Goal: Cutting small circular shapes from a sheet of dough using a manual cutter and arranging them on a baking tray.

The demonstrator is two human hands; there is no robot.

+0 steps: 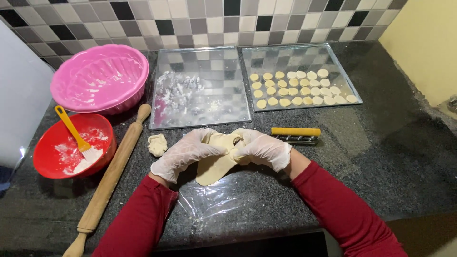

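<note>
A flat sheet of pale dough [213, 166] with a hole cut in it lies on clear plastic film [214, 200] at the counter's front. My left hand [185, 152], in a thin clear glove, grips the dough's left upper edge. My right hand [263, 148], also gloved, pinches the dough's right upper edge. Both sleeves are dark red. A small lump of dough [157, 144] lies just left of my left hand.
A wooden rolling pin [110, 178] lies diagonally at left. A red bowl [47, 162] with flour and a yellow brush [74, 129], a pink bowl [126, 71], a floured metal tray [238, 102], a tray [345, 78] of several dough rounds [297, 89], and a yellow-handled cutter [295, 134] surround the work area.
</note>
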